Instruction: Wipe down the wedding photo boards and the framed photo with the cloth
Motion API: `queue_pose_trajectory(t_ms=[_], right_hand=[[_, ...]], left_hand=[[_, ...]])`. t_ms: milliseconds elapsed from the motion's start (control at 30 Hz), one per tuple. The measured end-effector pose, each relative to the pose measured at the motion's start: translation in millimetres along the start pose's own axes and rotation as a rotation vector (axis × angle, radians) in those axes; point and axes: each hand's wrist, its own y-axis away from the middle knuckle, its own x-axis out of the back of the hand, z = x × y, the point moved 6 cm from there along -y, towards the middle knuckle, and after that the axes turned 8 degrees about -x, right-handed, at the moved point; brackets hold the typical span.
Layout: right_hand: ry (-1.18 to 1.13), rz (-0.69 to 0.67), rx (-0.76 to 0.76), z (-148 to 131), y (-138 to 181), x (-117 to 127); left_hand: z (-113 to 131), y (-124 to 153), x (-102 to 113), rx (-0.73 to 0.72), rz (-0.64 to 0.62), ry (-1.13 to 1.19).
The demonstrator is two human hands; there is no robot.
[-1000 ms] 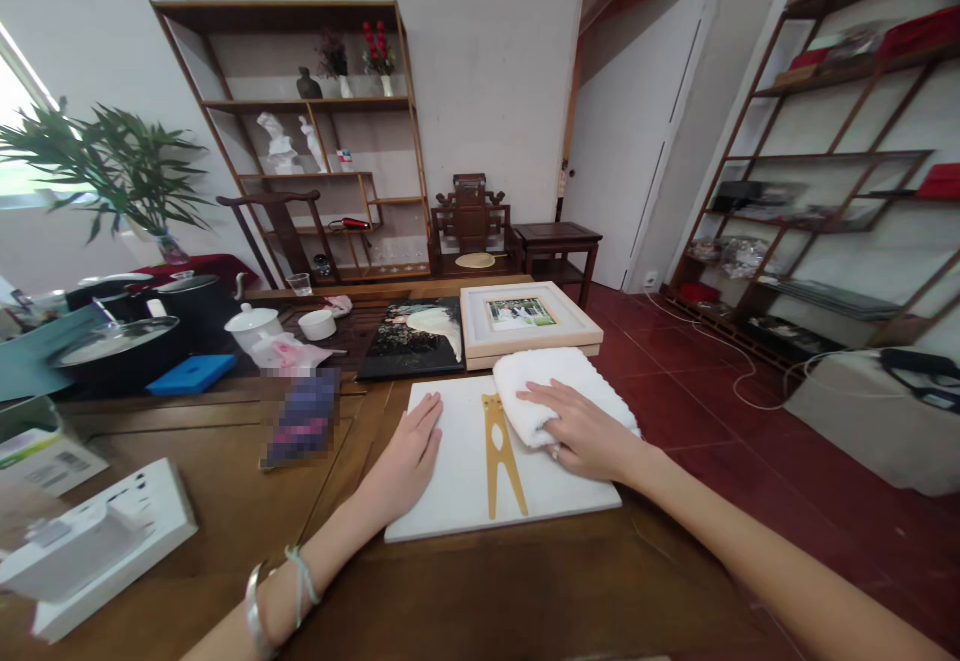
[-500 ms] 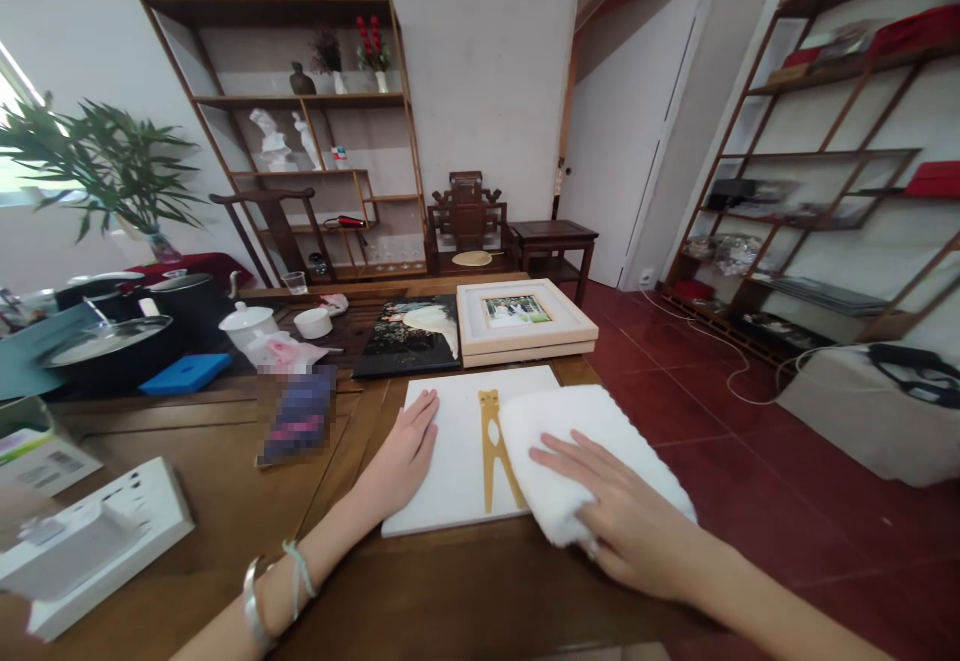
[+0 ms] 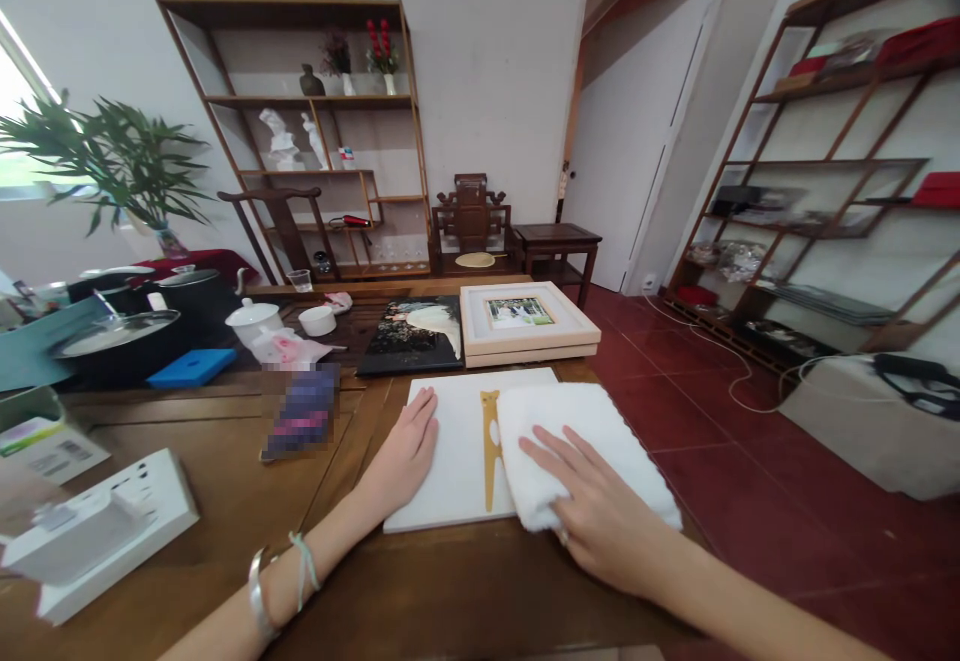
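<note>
My left hand [image 3: 409, 446] lies flat along the left side of a white board [image 3: 454, 461], fingers stretched out and holding nothing. On the board is a yellow cat-shaped figure [image 3: 490, 441] with long legs, its right part covered by a folded white towel [image 3: 570, 421]. My right hand [image 3: 592, 501] presses on the towel and grips its near edge; the fingers lie over the top and the thumb is hidden. The towel spreads over the board's right side and past its edge.
Behind the board lie a dark photo panel [image 3: 411, 336] and a pale framed picture [image 3: 531, 316]. At left are a white power strip [image 3: 124, 531], a blue block [image 3: 191, 368], a black pan [image 3: 112, 346] and a white teapot [image 3: 253, 323]. The table's right edge drops to red floor tiles [image 3: 720, 481].
My right hand has slid the towel slightly left, covering more of the yellow figure, including its right leg. My left hand stays in place on the board. The view has shifted a little.
</note>
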Motion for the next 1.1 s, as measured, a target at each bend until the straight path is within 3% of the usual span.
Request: queue_pose_trajectory(t_ms=[167,400,500,733,833,1100], right_hand=[[-0.027,0.01,-0.002,-11.6,12.6,5.1],[-0.053,0.033,-0.119,20.6,-54.0,0.5],[-0.043,0.028,-0.126,23.6,-66.0,-2.1],[0.025,-0.006,0.106,-32.6,-9.4,-2.6],[0.003,-0.017,0.139,-43.9,0.7,-0.9],[-0.028,-0.015,-0.002,-2.7,-76.1,-4.0]], left_hand=[[-1.5,0.6,-1.6,0.005,0.0,-0.015],[-1.9,0.6,-1.6,-0.005,-0.038,-0.041],[-2.2,0.8,-1.1,-0.023,-0.027,-0.05],[-0.6,1.3,-2.1,-0.057,-0.034,-0.031],[-1.3,1.5,-2.5,-0.082,-0.015,-0.026],[-4.8,2.2,-4.2,-0.089,-0.03,-0.011]])
